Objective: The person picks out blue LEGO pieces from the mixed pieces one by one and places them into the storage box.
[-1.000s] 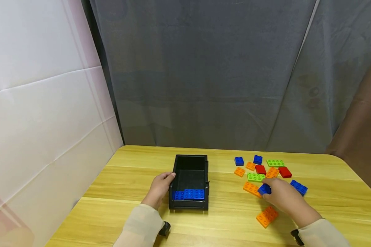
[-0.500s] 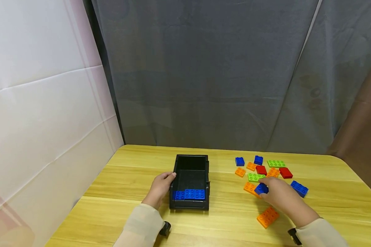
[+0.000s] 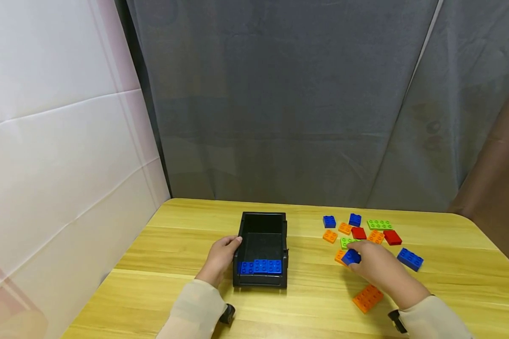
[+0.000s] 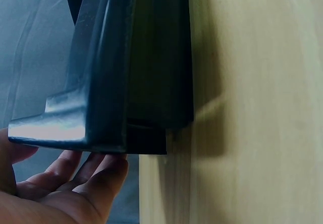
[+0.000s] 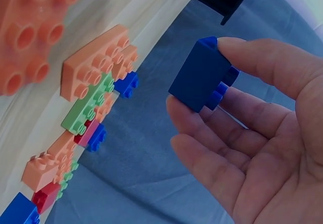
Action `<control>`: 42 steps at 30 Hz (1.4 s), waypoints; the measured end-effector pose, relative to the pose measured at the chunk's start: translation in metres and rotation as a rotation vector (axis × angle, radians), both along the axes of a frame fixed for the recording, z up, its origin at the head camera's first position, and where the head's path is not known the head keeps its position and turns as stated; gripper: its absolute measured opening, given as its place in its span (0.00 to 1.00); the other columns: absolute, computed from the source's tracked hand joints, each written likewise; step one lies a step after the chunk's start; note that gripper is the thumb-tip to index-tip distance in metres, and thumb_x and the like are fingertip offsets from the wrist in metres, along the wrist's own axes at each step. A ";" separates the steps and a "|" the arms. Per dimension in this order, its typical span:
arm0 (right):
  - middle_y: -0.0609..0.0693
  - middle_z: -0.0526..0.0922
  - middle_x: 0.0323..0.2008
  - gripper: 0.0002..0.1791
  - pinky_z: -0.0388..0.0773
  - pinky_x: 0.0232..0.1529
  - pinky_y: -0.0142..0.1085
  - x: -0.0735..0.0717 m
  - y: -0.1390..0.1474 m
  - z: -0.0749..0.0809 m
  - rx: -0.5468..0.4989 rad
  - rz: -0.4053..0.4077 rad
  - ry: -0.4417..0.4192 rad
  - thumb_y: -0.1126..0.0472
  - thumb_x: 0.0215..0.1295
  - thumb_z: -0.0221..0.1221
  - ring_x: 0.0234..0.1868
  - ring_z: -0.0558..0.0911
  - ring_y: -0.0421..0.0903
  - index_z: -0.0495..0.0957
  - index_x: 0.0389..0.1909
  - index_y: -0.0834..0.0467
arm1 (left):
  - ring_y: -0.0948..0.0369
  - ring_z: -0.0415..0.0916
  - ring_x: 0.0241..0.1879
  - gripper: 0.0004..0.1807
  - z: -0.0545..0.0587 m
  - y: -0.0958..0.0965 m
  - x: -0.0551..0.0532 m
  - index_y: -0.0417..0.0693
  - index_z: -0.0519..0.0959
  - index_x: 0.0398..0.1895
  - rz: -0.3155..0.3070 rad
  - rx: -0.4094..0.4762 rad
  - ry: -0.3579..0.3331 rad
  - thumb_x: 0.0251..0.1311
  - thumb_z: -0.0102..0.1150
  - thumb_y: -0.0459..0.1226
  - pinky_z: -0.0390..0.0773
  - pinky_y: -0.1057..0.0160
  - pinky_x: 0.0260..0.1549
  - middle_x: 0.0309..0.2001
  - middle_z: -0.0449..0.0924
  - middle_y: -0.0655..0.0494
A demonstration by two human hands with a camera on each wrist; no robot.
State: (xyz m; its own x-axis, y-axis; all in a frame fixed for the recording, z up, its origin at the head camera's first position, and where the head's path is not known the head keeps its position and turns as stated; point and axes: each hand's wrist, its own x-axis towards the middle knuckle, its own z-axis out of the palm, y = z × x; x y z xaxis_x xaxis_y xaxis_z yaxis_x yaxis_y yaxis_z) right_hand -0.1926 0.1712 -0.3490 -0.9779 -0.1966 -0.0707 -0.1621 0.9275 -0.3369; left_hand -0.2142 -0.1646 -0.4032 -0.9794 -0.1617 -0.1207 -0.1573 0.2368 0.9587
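On the counter's (image 3: pixel 314 292) R side, the R hand (image 3: pixel 375 261) pinches a held blue brick (image 3: pixel 351 256) by opposite ends, thumb vs. fingers, studs facing the palm per R wrist view; prob. gripped so b/c that spares the big faces. It looks lifted, in front of a long orange brick (image 3: pixel 339 257), near a green brick (image 3: pixel 347 242).

L hand (image 3: pixel 218 256) grips the black bin (image 3: pixel 260 281) at its L side, thumb by the rim, fingers on the outer face; prob. to brace it. Packed blue bricks (image 3: pixel 260 266) sit side by side along the bin's near wall, which prob. saves floor behind them.

Edges/room: bin top's uncovered; its R rim faces a wide strip of bare wood btwn bin & bricks. Tight spots = orange & green right by the pinch. Big orange brick (image 3: pixel 367 298) lies just nearside of the R hand; long blue brick (image 3: pixel 410 259) off to its R. Far counter edge runs behind everything, w/ grey curtain (image 3: pixel 271 117) beyond.
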 end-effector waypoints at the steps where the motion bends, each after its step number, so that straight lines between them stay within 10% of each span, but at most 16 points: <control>1: 0.65 0.76 0.57 0.26 0.75 0.51 0.57 0.000 -0.001 0.000 0.002 0.001 0.000 0.62 0.56 0.68 0.56 0.75 0.65 0.76 0.57 0.65 | 0.42 0.68 0.60 0.23 0.000 0.000 0.000 0.33 0.72 0.60 0.000 -0.001 -0.002 0.72 0.47 0.43 0.67 0.42 0.60 0.59 0.73 0.36; 42: 0.61 0.75 0.60 0.28 0.74 0.55 0.55 0.002 -0.045 0.021 -0.063 0.118 0.037 0.62 0.57 0.68 0.60 0.73 0.62 0.75 0.60 0.60 | 0.41 0.66 0.62 0.23 -0.002 -0.001 0.000 0.33 0.73 0.59 0.012 0.002 0.025 0.71 0.48 0.43 0.64 0.41 0.62 0.60 0.72 0.35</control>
State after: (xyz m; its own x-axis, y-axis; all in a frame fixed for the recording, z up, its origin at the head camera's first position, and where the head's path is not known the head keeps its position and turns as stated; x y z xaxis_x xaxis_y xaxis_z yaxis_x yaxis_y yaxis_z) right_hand -0.1906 0.1257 -0.3276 -0.9494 -0.3134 -0.0194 -0.2822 0.8786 -0.3853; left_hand -0.2144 -0.1651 -0.4054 -0.9801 -0.1735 -0.0967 -0.1362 0.2330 0.9629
